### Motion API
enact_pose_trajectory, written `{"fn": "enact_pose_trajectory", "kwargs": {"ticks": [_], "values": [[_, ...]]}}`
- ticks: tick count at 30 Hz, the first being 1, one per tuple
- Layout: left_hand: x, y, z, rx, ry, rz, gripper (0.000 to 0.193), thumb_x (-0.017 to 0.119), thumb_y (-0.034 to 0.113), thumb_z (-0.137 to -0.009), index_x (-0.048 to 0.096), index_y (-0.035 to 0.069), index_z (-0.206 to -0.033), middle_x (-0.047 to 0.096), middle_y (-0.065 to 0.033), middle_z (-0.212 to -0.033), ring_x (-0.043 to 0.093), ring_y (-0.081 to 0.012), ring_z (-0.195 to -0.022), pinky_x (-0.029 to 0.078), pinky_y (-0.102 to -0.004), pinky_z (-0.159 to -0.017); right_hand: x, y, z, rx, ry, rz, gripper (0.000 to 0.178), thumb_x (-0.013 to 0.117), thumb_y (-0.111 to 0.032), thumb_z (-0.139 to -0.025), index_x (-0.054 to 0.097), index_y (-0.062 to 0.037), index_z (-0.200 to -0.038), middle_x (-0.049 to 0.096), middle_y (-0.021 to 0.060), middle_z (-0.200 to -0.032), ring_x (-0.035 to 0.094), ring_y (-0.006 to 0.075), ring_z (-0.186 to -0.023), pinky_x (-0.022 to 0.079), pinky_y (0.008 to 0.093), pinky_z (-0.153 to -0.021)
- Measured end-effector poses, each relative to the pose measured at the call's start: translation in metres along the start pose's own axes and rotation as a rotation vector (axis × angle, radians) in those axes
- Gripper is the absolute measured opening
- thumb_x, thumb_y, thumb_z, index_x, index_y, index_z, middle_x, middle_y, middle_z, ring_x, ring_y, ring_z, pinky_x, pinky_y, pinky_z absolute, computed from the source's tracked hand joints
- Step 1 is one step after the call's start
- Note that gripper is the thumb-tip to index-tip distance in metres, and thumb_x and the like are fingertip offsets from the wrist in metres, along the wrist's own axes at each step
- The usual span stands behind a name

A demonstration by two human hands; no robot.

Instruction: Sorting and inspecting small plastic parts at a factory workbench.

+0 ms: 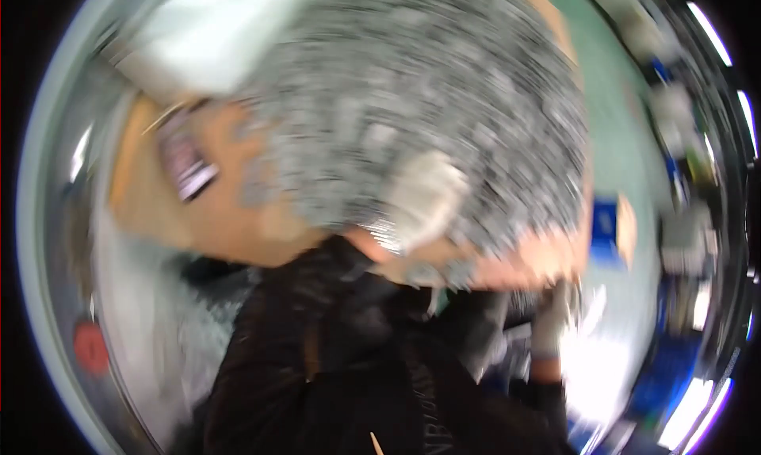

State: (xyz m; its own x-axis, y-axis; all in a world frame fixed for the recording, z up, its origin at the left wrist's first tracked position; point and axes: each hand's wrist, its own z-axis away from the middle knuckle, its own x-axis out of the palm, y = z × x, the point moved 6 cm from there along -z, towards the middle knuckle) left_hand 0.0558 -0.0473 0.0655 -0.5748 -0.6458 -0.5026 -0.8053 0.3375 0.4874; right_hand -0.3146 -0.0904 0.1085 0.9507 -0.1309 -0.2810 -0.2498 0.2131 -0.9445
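Observation:
A wide heap of small grey pieces (341, 82), smeared by motion and perhaps metal, covers most of the tan tabletop (230, 225). My left hand (424, 201), in a white glove with a shiny band at the wrist, is over the near part of this heap. Its fingers are too blurred to show whether they hold a piece. Lower right, beside the table's near edge, is my right hand (552, 322), also in a pale glove. Blur hides its fingers and anything in them. A few loose pieces (456, 273) lie along the near edge.
A white sheet or bag (214, 35) rests at the far left of the heap. Near it lies a dark, phone-like flat object (186, 158). Right of the table are green floor (618, 138) and a blue box (606, 229). A red round object (91, 348) is at lower left.

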Motion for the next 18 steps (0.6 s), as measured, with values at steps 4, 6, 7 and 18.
{"fn": "enact_pose_trajectory", "kwargs": {"ticks": [4,6,7,18], "values": [[0.007,0.002,0.005,-0.042,-0.118,-0.278,0.009,0.071,0.017,-0.093,0.074,0.015,-0.100,0.075,-0.0025,-0.112,0.067,-0.0292,-0.116,0.052,-0.0452,-0.101,-0.069,0.058,-0.022,0.022,0.082,0.068,0.027,0.066,-0.020,-0.109,0.068,-0.0063,-0.131,0.065,-0.0008,-0.088,0.054,0.0071,-0.067,0.045,0.0241,-0.059],[0.021,0.004,0.006,-0.016,-0.141,-0.324,0.013,0.071,0.021,-0.098,0.076,0.016,-0.109,0.075,-0.0025,-0.123,0.066,-0.0311,-0.125,0.048,-0.0473,-0.110,-0.117,0.094,-0.012,0.165,0.174,0.040,0.031,0.069,-0.016,-0.104,0.069,-0.0013,-0.132,0.065,-0.0003,-0.083,0.058,0.0094,-0.066,0.048,0.0263,-0.058],[0.025,0.002,0.006,-0.019,-0.175,-0.359,0.016,0.071,0.022,-0.100,0.077,0.017,-0.114,0.075,-0.0025,-0.128,0.064,-0.0321,-0.128,0.045,-0.0486,-0.114,-0.137,0.113,-0.012,0.175,0.207,0.024,0.031,0.069,-0.016,-0.104,0.069,-0.0013,-0.132,0.065,-0.0003,-0.083,0.058,0.0094,-0.066,0.048,0.0263,-0.058],[0.024,0.011,0.012,-0.015,-0.184,-0.211,0.019,0.072,0.006,-0.098,0.078,0.011,-0.115,0.077,-0.0079,-0.127,0.067,-0.0331,-0.128,0.050,-0.0445,-0.114,-0.278,0.225,-0.090,0.333,0.295,-0.208,0.035,0.072,-0.017,-0.102,0.056,-0.0095,-0.132,0.065,0.0033,-0.101,0.067,0.0172,-0.075,0.055,0.0334,-0.061]]}}
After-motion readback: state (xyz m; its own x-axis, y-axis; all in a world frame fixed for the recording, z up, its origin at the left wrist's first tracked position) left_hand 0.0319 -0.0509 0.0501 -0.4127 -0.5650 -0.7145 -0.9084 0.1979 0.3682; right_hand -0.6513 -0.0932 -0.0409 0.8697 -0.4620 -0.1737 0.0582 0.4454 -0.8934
